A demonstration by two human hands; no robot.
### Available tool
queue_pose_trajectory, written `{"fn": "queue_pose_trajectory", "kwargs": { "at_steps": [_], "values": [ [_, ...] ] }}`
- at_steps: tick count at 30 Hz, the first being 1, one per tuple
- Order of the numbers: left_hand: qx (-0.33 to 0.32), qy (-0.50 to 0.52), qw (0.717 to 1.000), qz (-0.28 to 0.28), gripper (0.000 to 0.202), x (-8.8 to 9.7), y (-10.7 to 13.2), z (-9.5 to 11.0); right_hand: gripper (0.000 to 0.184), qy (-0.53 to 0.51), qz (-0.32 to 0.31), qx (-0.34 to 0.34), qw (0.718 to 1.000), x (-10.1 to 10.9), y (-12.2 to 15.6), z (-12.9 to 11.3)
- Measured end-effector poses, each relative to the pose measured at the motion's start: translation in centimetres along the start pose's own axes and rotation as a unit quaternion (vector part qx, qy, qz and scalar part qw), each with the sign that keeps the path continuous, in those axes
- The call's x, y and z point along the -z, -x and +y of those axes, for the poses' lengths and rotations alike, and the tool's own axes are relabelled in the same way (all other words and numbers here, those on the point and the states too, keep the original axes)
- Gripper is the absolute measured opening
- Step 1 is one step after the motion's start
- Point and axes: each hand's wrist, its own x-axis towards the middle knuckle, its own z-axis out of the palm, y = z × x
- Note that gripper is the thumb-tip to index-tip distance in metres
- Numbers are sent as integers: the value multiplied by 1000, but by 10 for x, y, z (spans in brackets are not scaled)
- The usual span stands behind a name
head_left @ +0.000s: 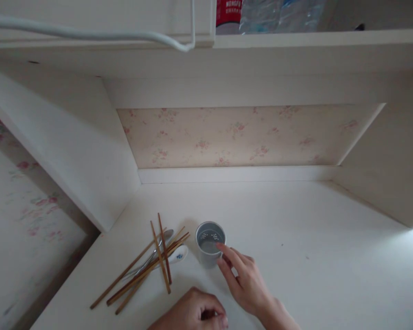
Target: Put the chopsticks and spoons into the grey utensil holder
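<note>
Currently the gray cup (209, 262) stands upright just far-left of the right hand (243, 278), whose thumb and forefinger part at its rim, while the curled left hand (197, 310), grip unclear, lies nearer the chopsticks (134, 281).

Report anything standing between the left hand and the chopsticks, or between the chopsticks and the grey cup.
Nothing visible stands between the left hand and the chopsticks. Toward the grey cup, only the white spoon juts from the pile, its bowl facing the cup. The right hand is at the cup's right edge.
</note>
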Motion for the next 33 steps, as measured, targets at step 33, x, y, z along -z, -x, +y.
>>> {"fn": "queue_pose_trajectory", "kwargs": {
  "at_steps": [33],
  "values": [
    [45,-121,963,235,43,44,51,28,28,-97,79,-177,976,-13,-12,43]
  ]
}}
